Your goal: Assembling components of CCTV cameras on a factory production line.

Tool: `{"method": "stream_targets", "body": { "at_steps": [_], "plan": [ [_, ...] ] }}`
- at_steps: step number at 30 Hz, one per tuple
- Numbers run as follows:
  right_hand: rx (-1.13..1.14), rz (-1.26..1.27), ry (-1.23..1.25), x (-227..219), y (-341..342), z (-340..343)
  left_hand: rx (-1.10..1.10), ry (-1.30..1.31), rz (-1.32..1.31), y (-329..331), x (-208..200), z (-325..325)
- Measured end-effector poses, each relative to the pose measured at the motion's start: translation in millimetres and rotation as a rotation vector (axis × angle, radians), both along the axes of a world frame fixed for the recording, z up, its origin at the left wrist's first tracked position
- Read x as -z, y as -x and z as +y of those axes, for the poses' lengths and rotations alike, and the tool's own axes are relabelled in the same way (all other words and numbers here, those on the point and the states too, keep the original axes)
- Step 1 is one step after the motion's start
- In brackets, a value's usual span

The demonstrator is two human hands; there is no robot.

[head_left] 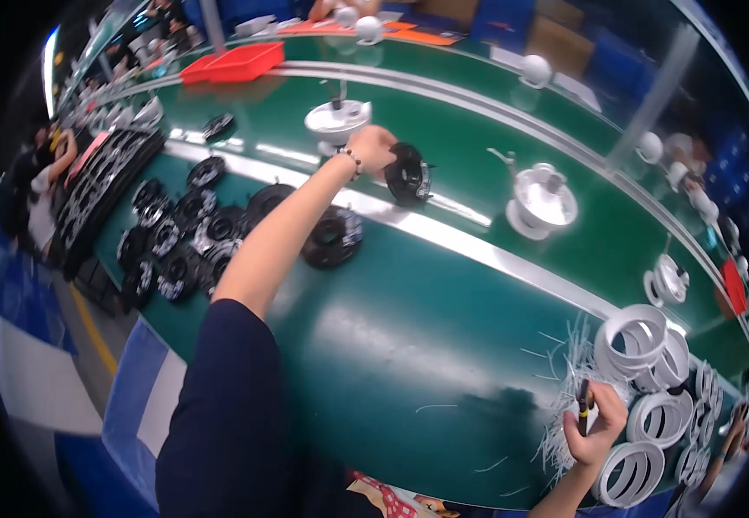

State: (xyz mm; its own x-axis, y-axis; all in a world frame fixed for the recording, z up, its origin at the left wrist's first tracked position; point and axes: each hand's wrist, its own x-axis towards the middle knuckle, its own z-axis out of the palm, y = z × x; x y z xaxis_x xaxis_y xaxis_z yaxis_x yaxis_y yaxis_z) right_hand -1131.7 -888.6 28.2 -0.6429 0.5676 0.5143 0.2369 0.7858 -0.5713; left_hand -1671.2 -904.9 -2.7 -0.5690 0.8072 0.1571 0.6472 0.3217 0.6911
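Left hand (374,148) has its fingers clamped on the edge of a black ring (402,181), just beyond the pale rail (478,247); the ring is thick and tilted up on edge, dark in the middle, with silvery bits along its right side, all slightly blurred. Right hand (597,436), on the near side of the rail, is closed around a slim black tool (583,413) with a yellow band. Also nearer than the rail, the dark green table (391,345) is smooth and shiny, with other black rings (341,250) crowded toward the rail's left end and thin white strips (571,406) tangled beside white rings (618,363) toward its right. Beyond the rail, white fittings (543,203) stand on a glossy green belt (452,129); farther past it are red trays (249,62), metal posts (663,91) and blurred people
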Motion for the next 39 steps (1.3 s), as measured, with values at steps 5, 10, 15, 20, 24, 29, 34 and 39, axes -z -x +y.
{"method": "stream_targets", "body": {
  "at_steps": [5, 10, 15, 20, 24, 29, 34, 39],
  "plan": [
    [-0.025, -0.036, 0.023, 1, -2, 3, 0.065, -0.055, -0.321, -68, -87, -153],
    [-0.110, -0.114, 0.078, 8, -2, 9, 0.169, 0.208, -0.401, -85, -44, -245],
    [-0.219, -0.121, 0.162, 23, -4, 18, 0.223, 0.324, -0.076, -75, -34, -250],
    [-0.202, -0.154, 0.133, 13, 10, 14, 0.096, 0.113, 0.179, -31, -70, -184],
    [-0.184, -0.009, 0.107, 0, 51, 2, -0.385, 0.017, 0.303, 23, -50, -89],
    [-0.248, -0.070, 0.016, -19, 58, -25, -0.223, -0.082, -0.747, 76, 25, -21],
    [-0.148, -0.076, -0.007, -17, 30, -28, -0.004, -0.269, -0.867, 12, -4, -6],
    [-0.143, -0.126, -0.200, -44, 49, -6, 0.339, -0.099, -1.041, -116, -44, -57]
  ]
}}
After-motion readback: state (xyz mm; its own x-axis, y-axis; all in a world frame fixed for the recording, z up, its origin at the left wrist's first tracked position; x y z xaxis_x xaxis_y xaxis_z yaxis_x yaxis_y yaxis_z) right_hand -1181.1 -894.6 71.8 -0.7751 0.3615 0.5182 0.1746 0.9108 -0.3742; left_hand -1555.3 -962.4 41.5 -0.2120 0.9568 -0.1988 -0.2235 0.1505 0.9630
